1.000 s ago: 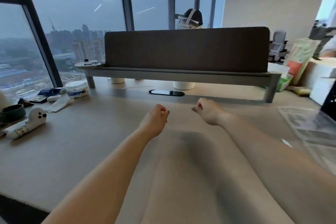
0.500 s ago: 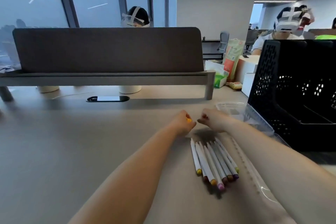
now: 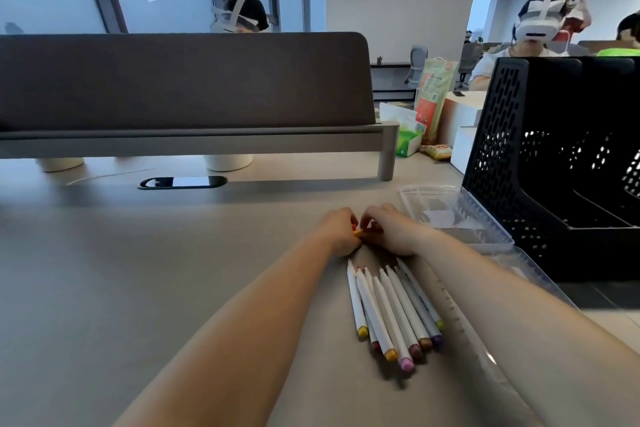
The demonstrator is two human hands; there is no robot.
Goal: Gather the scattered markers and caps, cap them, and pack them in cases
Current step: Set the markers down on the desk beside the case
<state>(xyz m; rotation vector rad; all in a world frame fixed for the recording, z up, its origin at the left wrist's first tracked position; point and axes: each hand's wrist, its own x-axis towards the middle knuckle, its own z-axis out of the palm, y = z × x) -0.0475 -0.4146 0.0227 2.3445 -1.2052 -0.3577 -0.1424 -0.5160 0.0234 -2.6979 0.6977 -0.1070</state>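
**Hands meet over a small orange piece, markers bunched below**

At mid-frame the left hand (image 3: 337, 232) and right hand (image 3: 393, 230) sit knuckle to knuckle, low over the desk (image 3: 173, 288). The left's curled fingers pinch a small orange piece (image 3: 357, 233), likely a cap. The right's fingers curl in on it too, but what they grip is hidden. Held that close, I'd guess, to press a cap home. Just below lie the markers (image 3: 391, 308), bunched side by side, handy for packing. At right the clear plastic case (image 3: 450, 215) lies open beside the right forearm, and no marker shows in it. Behind it stands a black mesh file rack (image 3: 519, 149).
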